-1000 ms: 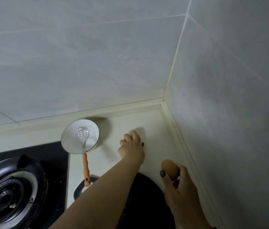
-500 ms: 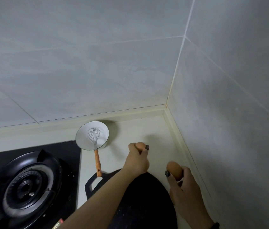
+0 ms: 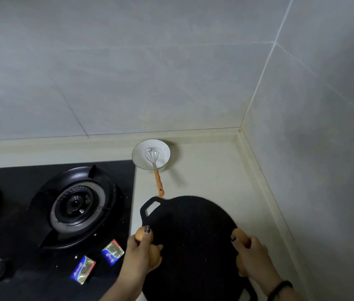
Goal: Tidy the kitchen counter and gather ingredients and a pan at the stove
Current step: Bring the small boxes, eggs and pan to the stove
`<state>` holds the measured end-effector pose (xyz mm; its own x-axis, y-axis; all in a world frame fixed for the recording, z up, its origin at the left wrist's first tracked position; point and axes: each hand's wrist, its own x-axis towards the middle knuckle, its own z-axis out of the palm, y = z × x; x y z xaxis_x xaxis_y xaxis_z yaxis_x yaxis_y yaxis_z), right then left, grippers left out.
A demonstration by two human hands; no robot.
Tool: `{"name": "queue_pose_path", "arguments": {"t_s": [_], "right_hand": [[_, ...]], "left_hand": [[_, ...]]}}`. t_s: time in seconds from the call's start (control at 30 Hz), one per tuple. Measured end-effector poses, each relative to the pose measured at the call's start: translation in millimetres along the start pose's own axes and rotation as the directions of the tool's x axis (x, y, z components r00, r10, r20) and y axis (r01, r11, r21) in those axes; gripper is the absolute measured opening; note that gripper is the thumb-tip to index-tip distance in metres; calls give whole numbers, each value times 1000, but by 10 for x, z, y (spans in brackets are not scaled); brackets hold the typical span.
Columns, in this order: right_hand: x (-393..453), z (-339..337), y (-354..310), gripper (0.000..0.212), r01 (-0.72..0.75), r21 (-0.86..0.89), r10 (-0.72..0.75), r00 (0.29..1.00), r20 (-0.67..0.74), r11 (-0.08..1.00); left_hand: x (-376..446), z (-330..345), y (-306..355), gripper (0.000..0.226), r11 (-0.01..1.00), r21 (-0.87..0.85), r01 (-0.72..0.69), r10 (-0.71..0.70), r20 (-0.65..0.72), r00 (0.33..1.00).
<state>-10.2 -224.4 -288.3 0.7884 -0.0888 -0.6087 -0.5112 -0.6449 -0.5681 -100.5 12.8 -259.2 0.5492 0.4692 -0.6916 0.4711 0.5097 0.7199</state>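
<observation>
Both hands are loaded with eggs right now. The left hand (image 3: 142, 254) is curled around what looks like two eggs (image 3: 154, 255), one poking out by the thumb and one lower in the palm. The right hand (image 3: 250, 255) is wrapped round at least one egg too, maybe two, hard to say since the fingers cover most of it. Both hands sit right at the edges of the black pan (image 3: 190, 240), left one at its left rim, right one at its right rim, thumbs over the rim.

My guess is the step is either setting the eggs down near the stove or shifting the pan while hanging on to them. If it's the pan, honestly I'd park the eggs first: pinching a rim with a palm full of egg is asking for a crack. Somewhere flat where they won't roll, e.g. in the bowl (image 3: 151, 154) at the back, though the whisk (image 3: 154, 165) is sitting in it with its handle hanging out toward the pan.

Room-wise: the pan fills most of the counter (image 3: 211, 170) between the hob and the right wall. The burner (image 3: 78, 205) is just to the left, free on top, with two foil-wrapped packets (image 3: 112, 252) lying on the hob's front edge near the left hand. Open counter is behind the pan, toward the corner.
</observation>
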Motion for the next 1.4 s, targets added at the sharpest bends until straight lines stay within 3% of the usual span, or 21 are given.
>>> {"name": "queue_pose_path", "arguments": {"t_s": [0.1, 0.23, 0.5, 0.67, 0.9, 1.0, 1.23, 1.4], "right_hand": [[-7, 53, 142, 42, -67, 3, 67, 998, -1, 998], [-90, 90, 174, 47, -124, 24, 124, 992, 11, 992], [-192, 82, 225, 44, -145, 65, 144, 989, 25, 987], [-210, 104, 281, 37, -160, 142, 160, 987, 11, 977], [-193, 117, 422, 50, -207, 278, 226, 973, -38, 938], [-209, 86, 379, 46, -196, 358, 232, 971, -59, 913], [-37, 108, 311, 47, -169, 489, 248, 964, -100, 856], [103, 101, 223, 52, -149, 546, 256, 959, -124, 824]], "left_hand": [[-62, -174, -50, 23, 1000, 17, -1, 1, -31, 1000], [-141, -330, -137, 17, 994, -8, 107, -107, -6, 994], [-167, -474, -290, 19, 975, -33, 218, -218, -1, 976], [-116, -501, -328, 25, 983, 26, 184, -184, 4, 983], [54, -300, -205, 27, 994, 56, 95, -99, 73, 992], [193, -165, -104, 29, 996, 54, 65, -70, 98, 993], [618, 35, 131, 35, 996, -67, 62, -44, 233, 971], [865, 144, 248, 35, 973, -178, 145, -80, 330, 940]]}}
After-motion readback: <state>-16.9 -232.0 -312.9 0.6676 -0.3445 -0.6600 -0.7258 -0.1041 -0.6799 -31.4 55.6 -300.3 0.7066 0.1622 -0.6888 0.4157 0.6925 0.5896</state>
